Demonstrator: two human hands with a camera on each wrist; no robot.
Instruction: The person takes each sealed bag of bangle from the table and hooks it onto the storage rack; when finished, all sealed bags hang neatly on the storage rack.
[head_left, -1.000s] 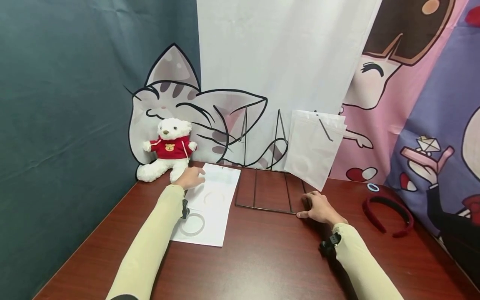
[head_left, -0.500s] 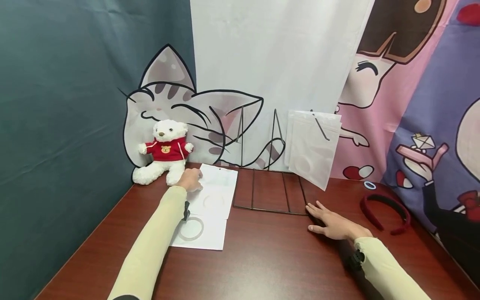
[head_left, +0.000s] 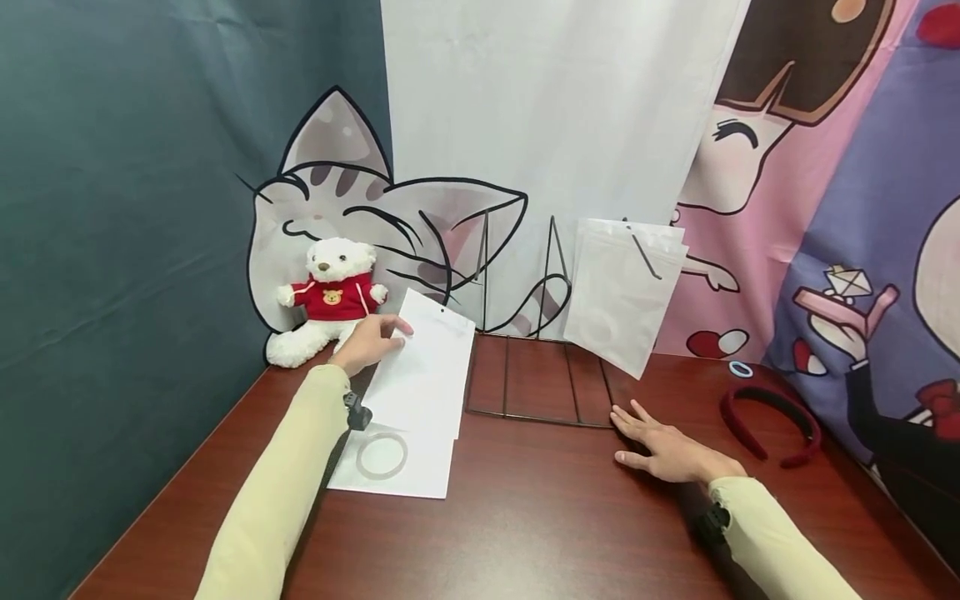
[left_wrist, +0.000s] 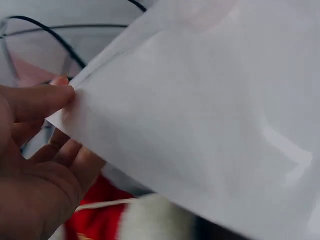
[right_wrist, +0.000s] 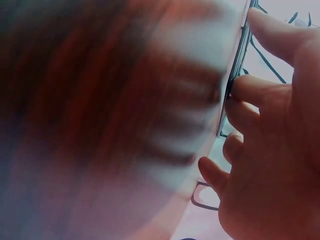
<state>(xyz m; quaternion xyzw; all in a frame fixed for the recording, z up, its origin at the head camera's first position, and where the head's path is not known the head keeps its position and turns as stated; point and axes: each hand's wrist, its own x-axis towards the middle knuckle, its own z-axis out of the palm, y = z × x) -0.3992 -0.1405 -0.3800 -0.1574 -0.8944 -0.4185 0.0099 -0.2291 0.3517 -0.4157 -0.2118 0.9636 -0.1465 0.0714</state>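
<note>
In the head view my left hand pinches the upper left edge of a flat white plastic bag, whose top end is raised off the table. Thumb and fingertips hold the bag's corner in the left wrist view, where the bag fills much of the picture. Beneath it lies another white bag, with a pale ring shape showing on or through it. My right hand rests with spread fingers on the table, fingertips at the near right corner of a black wire rack.
Several white bags hang from the rack's right hook. A white teddy bear in a red hoodie sits at the back left. On the right lie a dark red headband and a light blue ring. A printed curtain stands behind.
My left hand has lifted the top end of the upper white bag from the table. My right hand moved right along the rack's front corner, spread its fingers, then stayed there.
</note>
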